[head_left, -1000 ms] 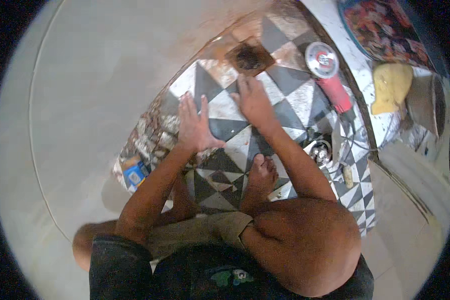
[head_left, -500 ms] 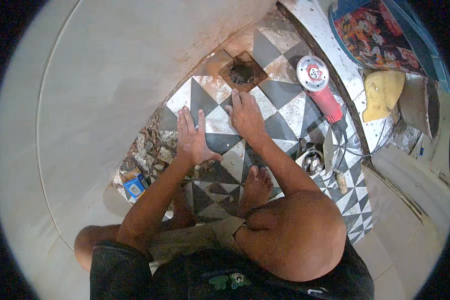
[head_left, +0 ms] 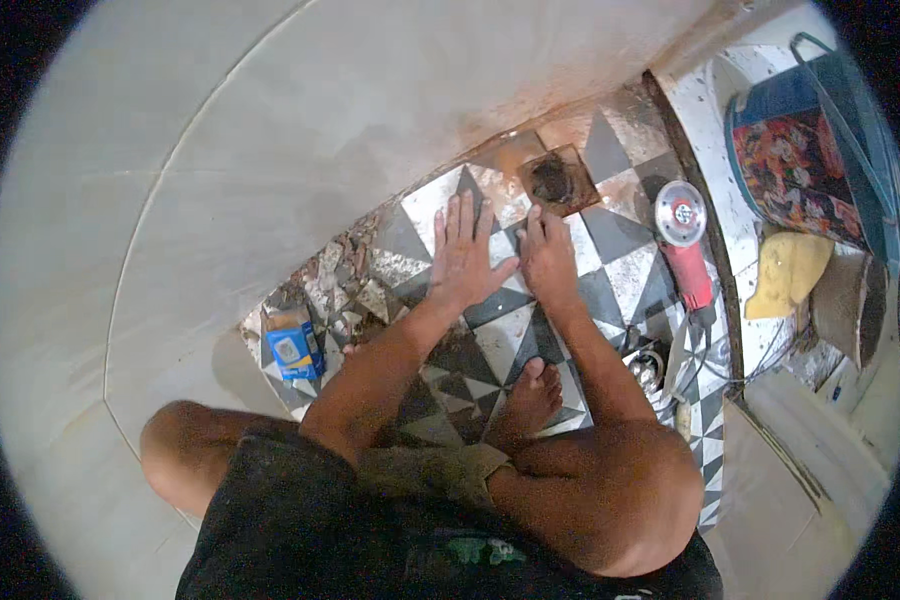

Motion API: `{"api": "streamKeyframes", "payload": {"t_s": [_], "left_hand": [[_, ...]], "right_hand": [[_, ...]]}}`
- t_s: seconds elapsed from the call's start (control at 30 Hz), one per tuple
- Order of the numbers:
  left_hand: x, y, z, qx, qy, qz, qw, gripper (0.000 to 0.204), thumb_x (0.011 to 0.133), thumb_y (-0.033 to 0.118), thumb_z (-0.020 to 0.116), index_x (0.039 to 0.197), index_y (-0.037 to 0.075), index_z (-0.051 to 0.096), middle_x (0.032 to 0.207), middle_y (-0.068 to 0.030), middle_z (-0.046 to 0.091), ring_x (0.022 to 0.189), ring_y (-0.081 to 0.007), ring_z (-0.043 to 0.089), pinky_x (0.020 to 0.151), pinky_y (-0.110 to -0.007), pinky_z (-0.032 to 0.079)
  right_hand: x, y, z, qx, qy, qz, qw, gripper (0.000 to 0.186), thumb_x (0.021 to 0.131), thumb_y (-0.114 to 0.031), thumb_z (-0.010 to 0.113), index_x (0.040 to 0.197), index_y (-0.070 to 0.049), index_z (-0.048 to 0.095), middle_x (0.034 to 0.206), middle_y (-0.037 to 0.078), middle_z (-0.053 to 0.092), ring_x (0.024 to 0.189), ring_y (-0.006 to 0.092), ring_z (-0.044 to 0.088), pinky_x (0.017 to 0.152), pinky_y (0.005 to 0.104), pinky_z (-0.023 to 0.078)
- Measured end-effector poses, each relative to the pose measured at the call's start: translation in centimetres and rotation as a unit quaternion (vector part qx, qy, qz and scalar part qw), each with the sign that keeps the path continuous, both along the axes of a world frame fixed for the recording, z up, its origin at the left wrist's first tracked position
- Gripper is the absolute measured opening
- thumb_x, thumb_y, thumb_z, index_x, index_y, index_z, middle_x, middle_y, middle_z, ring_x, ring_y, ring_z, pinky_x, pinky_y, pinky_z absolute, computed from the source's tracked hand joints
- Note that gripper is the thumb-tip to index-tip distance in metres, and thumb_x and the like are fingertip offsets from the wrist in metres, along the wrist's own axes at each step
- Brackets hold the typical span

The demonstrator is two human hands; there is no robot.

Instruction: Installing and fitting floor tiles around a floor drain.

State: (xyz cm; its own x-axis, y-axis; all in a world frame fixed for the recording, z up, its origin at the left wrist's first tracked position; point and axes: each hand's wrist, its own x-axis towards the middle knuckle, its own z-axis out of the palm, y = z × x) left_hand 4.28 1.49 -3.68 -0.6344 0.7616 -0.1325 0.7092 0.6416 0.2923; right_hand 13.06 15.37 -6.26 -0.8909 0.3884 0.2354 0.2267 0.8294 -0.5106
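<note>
My left hand (head_left: 462,262) lies flat with fingers spread on the black, white and grey patterned floor tiles (head_left: 610,150). To its right, my right hand (head_left: 550,262) rests on the same tiles with two fingers stretched forward and the others partly hidden. Its fingertips are close to the near edge of a square, rusty-brown drain opening (head_left: 555,183). I see no object in either hand. Beyond my right hand, an angle grinder (head_left: 686,268) with a red body and silver disc lies on the tiles.
Broken tile rubble (head_left: 335,275) lines the wall (head_left: 270,200) at left, beside a blue box (head_left: 294,350). At right stand a blue bucket (head_left: 770,98), a yellow sponge-like piece (head_left: 788,275) and a round metal drain piece (head_left: 645,368). A cord trails from the grinder.
The view has shifted, so the scene sits further right and lower. My left hand has moved forward and closer to my right hand, which stays near the drain opening.
</note>
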Motion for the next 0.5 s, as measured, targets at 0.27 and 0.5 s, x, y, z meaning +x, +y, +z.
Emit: {"api": "streamKeyframes", "payload": {"t_s": [0.27, 0.5], "left_hand": [[-0.7, -0.4, 0.7, 0.028, 0.016, -0.030, 0.999, 0.105, 0.079, 0.057, 0.066, 0.150, -0.005, 0.020, 0.155, -0.0339, 0.013, 0.146, -0.0473, 0.011, 0.117, -0.060, 0.010], [-3.7, 0.5, 4.0, -0.060, 0.018, -0.141, 0.988, 0.107, 0.072, 0.055, 0.076, 0.150, 0.002, 0.026, 0.156, -0.0264, 0.020, 0.146, -0.0407, 0.018, 0.118, -0.054, 0.016]], "right_hand": [[0.2, -0.4, -0.6, 0.021, 0.027, 0.011, 0.999, 0.050, 0.087, -0.012, 0.064, 0.130, 0.009, 0.048, 0.107, 0.023, 0.054, 0.094, 0.0395, 0.054, 0.083, 0.0471, 0.046], [0.8, 1.2, 2.8, -0.071, -0.028, 0.036, 0.996, 0.043, 0.088, -0.010, 0.062, 0.126, 0.008, 0.053, 0.107, 0.027, 0.054, 0.100, 0.0425, 0.055, 0.088, 0.0472, 0.046]]}}
